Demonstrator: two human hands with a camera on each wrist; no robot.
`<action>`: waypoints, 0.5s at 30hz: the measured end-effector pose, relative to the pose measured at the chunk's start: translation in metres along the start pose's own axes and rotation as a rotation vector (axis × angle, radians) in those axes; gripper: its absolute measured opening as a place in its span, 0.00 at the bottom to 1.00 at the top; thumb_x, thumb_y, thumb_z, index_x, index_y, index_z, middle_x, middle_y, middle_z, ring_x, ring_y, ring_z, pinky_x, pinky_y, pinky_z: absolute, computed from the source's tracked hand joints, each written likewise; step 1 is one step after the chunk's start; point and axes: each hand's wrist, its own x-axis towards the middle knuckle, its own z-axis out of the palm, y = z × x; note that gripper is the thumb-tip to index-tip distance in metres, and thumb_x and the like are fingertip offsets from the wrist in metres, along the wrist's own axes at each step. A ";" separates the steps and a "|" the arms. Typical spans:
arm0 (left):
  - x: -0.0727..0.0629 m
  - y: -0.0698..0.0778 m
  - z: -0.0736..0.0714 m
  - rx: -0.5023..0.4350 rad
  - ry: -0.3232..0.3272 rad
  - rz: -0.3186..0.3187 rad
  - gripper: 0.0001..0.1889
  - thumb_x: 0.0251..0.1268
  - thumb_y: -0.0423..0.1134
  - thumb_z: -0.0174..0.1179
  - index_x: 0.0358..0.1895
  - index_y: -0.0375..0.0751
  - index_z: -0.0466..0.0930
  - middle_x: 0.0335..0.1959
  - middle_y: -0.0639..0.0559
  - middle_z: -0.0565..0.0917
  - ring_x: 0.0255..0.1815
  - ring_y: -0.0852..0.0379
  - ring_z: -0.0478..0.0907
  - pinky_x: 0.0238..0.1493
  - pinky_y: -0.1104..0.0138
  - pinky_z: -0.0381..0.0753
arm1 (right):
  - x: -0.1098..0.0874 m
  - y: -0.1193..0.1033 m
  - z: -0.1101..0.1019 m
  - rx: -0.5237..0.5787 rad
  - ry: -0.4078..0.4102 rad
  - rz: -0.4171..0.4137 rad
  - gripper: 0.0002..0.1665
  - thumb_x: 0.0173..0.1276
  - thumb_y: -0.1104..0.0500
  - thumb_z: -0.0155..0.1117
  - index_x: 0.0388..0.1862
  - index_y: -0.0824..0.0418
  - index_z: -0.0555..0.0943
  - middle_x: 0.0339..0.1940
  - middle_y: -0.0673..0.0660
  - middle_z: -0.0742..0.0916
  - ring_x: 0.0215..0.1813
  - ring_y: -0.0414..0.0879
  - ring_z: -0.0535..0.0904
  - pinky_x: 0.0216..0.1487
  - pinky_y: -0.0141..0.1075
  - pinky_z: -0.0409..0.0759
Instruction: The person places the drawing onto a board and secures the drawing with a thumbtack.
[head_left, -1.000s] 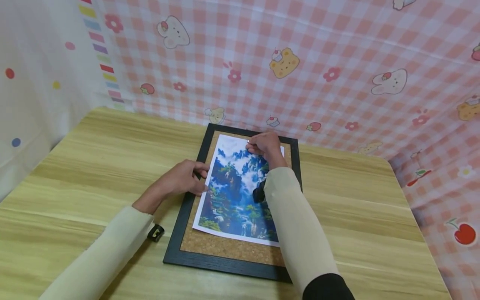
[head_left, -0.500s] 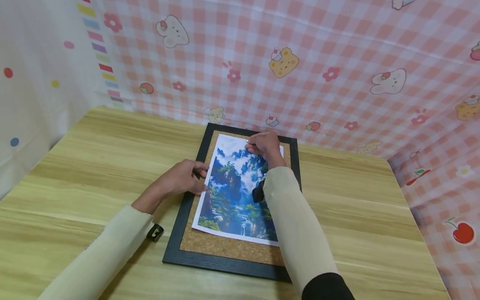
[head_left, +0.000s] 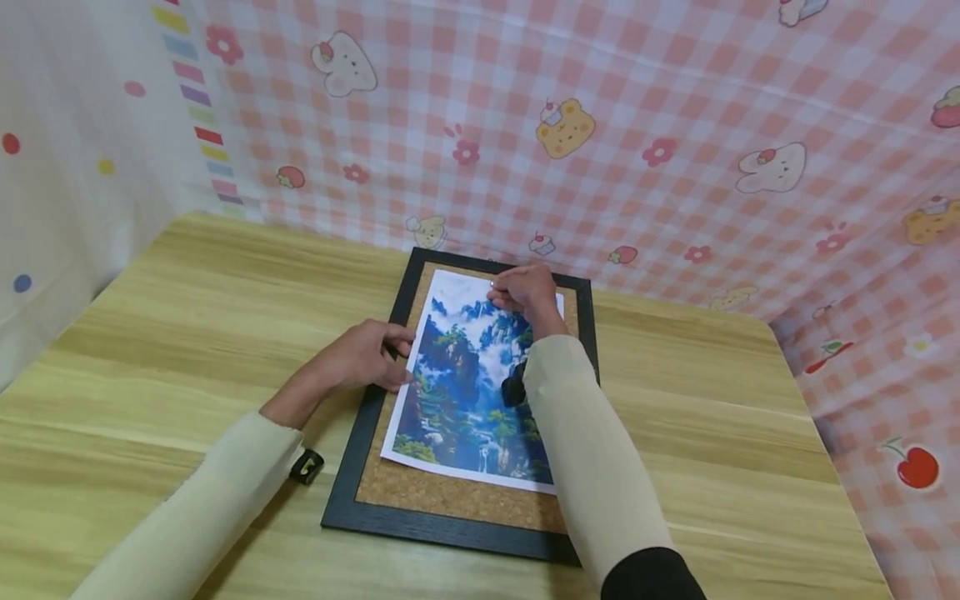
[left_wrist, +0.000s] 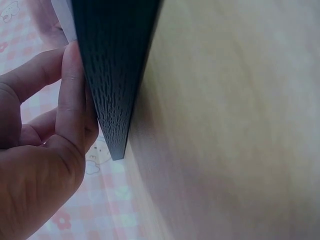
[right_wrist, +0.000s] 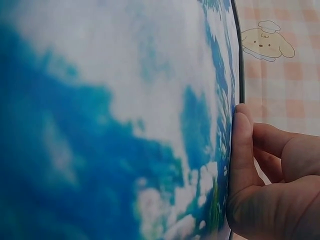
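Note:
A printed mountain-and-waterfall picture (head_left: 457, 367) with a white border lies on a cork board (head_left: 450, 497) in a black frame (head_left: 420, 525). My left hand (head_left: 360, 357) rests at the picture's left edge, thumb and forefinger apart. The left wrist view shows this hand (left_wrist: 55, 120) beside the dark frame side (left_wrist: 112, 65). Near the picture's top edge, my right hand (head_left: 528, 292) pinches a small whitish thing (head_left: 492, 284), mostly hidden by the fingers. Its thumb (right_wrist: 242, 150) lies close against the picture (right_wrist: 125, 100) in the right wrist view.
Under the frame is a wood-grain table (head_left: 720, 433). Behind it hangs a pink checked cloth (head_left: 480, 100) with cartoon prints, close to the frame's far edge. A white dotted cloth (head_left: 67, 167) hangs at the left. My right forearm (head_left: 600, 458) covers the picture's lower right corner.
The head view has shifted very slightly. Both hands, the picture and the frame keep their places relative to one another.

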 end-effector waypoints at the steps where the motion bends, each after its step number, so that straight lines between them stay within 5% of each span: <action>1: 0.000 0.000 0.000 0.001 -0.002 0.000 0.35 0.65 0.24 0.65 0.74 0.25 0.63 0.54 0.34 0.74 0.39 0.52 0.85 0.41 0.61 0.88 | 0.000 0.000 0.000 0.000 0.002 -0.001 0.10 0.71 0.65 0.68 0.48 0.68 0.86 0.31 0.59 0.89 0.28 0.44 0.88 0.35 0.35 0.87; 15: -0.001 0.001 0.000 0.034 -0.006 0.033 0.34 0.65 0.25 0.65 0.73 0.24 0.64 0.54 0.34 0.74 0.38 0.52 0.84 0.40 0.61 0.88 | 0.002 0.002 -0.001 -0.006 0.006 -0.004 0.10 0.71 0.64 0.68 0.48 0.67 0.86 0.33 0.60 0.89 0.29 0.44 0.88 0.35 0.35 0.87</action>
